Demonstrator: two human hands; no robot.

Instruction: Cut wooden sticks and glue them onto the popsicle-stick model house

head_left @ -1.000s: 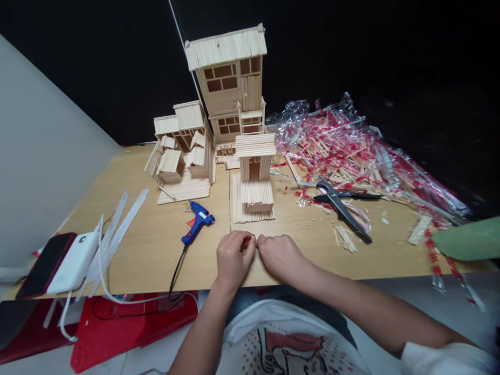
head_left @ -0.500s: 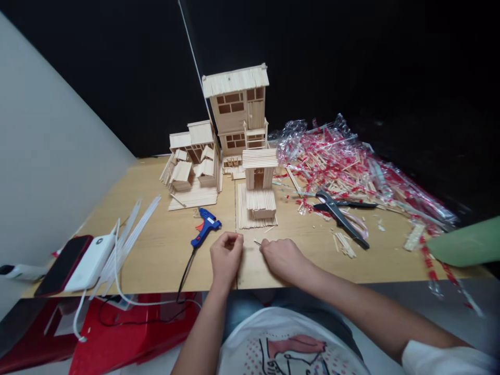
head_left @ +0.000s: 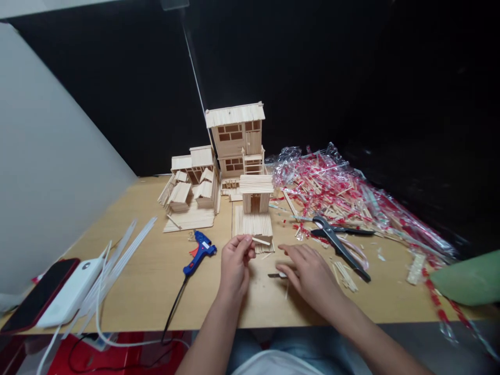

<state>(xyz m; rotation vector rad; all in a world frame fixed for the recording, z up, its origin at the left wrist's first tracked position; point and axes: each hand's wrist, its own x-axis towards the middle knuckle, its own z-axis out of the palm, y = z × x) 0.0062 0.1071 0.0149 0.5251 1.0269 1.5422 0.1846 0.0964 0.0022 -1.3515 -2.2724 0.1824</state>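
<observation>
My left hand (head_left: 237,263) pinches a short wooden stick (head_left: 261,241) between thumb and fingertips, just in front of the small wooden model house (head_left: 255,208). To its right, my right hand (head_left: 310,268) is open above the table, thumb and forefinger apart. Beneath its thumb lies a craft knife (head_left: 276,275) with a dark blade; the hand hides most of its handle. A blue hot glue gun (head_left: 200,253) rests on the table left of my left hand.
Behind stand a tall wooden house (head_left: 234,138) and a lower group of wooden huts (head_left: 191,192). On the right are large scissors (head_left: 339,247), a heap of sticks and plastic wrapping (head_left: 328,182) and a green object (head_left: 464,276). At left lie white glue sticks (head_left: 128,247), a power bank (head_left: 70,294) and a phone (head_left: 41,294).
My left hand has lifted a short stick towards the small house. My right hand has opened and moved right, off the craft knife. The view has tilted up.
</observation>
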